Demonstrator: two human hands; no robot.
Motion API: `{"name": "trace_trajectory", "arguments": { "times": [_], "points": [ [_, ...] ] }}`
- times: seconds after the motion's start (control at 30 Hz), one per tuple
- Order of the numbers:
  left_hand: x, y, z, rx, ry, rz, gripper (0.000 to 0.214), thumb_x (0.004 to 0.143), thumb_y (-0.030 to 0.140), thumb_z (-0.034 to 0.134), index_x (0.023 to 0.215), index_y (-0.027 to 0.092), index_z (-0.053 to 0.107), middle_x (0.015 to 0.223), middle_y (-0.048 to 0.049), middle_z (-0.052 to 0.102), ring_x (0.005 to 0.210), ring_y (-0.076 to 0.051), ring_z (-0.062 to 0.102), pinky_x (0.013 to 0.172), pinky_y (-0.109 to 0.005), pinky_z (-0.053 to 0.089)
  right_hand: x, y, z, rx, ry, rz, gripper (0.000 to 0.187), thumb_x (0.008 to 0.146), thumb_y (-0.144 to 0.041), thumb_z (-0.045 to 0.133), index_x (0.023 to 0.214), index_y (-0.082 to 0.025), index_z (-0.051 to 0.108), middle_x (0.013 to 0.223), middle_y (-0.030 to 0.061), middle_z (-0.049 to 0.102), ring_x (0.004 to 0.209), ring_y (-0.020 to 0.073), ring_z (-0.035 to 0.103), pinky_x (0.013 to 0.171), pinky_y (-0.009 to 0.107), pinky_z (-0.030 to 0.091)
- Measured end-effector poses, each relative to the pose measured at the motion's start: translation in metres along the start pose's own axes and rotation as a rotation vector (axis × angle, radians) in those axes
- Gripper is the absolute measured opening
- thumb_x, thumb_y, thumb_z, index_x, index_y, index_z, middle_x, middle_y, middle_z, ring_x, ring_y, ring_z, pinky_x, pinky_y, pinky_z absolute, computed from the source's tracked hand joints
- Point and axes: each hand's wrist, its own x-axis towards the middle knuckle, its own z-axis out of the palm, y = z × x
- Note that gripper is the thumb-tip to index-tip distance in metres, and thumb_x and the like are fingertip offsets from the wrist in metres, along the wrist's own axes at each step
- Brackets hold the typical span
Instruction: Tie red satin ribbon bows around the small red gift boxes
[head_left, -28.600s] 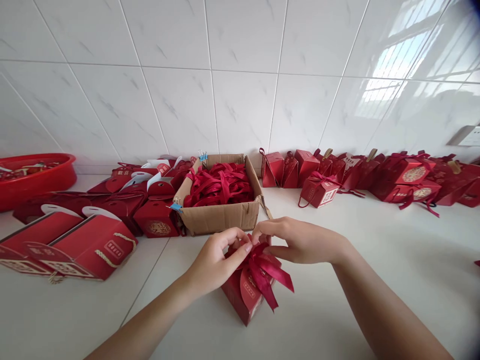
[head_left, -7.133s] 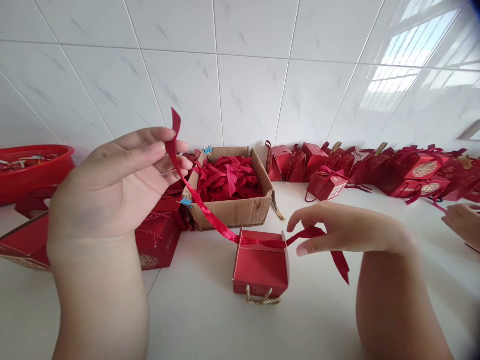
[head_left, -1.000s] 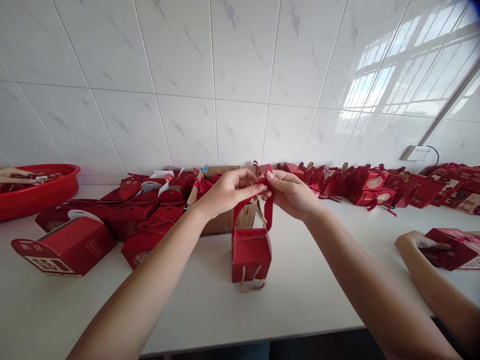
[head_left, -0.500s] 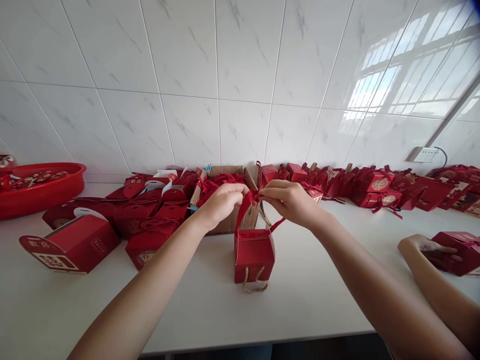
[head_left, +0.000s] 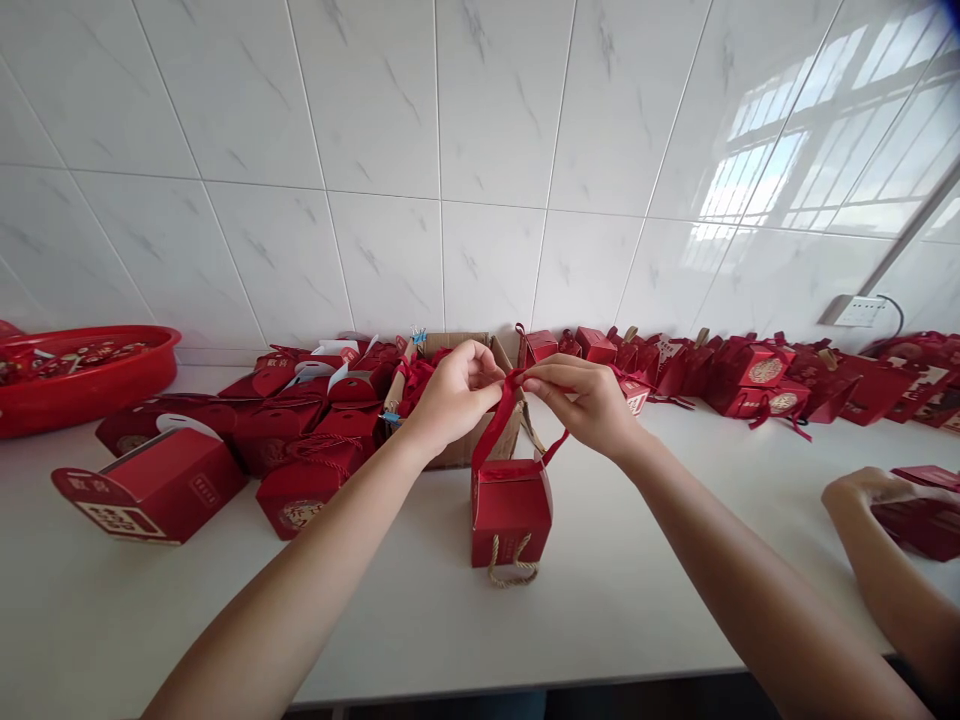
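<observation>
A small red gift box [head_left: 511, 515] stands on the white table in front of me, a twisted beige cord handle [head_left: 513, 572] hanging down its near side. Red ribbon [head_left: 491, 437] rises from both sides of its top. Above the box, my left hand [head_left: 459, 398] pinches the ribbon between thumb and fingers. Close beside it, my right hand [head_left: 581, 398] pinches the same ribbon, the fingertips of both hands almost meeting. Behind my hands is an open cardboard carton [head_left: 457, 455] holding more red ribbon, partly hidden by my left hand.
Several red boxes [head_left: 281, 430] crowd the left, one open-ended box [head_left: 161, 480] nearest. A red basin [head_left: 90, 375] of small wrapped items sits far left. Tied boxes [head_left: 757, 380] line the wall at right. At the right edge, another person's hand [head_left: 862, 490] is on a red box [head_left: 926, 515].
My left fingers have shifted on the ribbon and now show more thumb; both hands stay above the box. The other person's hand and box have moved right in view.
</observation>
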Motion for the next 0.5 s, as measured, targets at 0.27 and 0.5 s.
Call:
{"name": "trace_trajectory", "arguments": {
  "times": [0.27,0.5],
  "points": [
    [-0.004,-0.003,-0.019,0.641,0.235,0.516,0.014,0.078,0.011,0.052,0.085,0.022,0.046,0.08,-0.0011,0.058,0.072,-0.015,0.058,0.067,-0.027,0.047,-0.016,0.006,-0.004,0.497,0.275,0.544,0.027,0.078,-0.046,0.066,0.083,-0.021,0.073,0.078,0.0027,0.069,0.079,0.0175,0.064,0.072,0.031,0.049],
    [-0.032,-0.01,-0.05,0.802,0.226,0.466,0.016,0.077,0.012,0.051,0.088,0.022,0.049,0.081,-0.0011,0.059,0.073,-0.016,0.06,0.069,-0.027,0.047,-0.071,0.026,-0.01,0.445,0.33,0.742,0.03,0.074,-0.048,0.068,0.077,-0.019,0.074,0.074,0.0055,0.069,0.073,0.0179,0.062,0.068,0.031,0.046]
  ]
}}
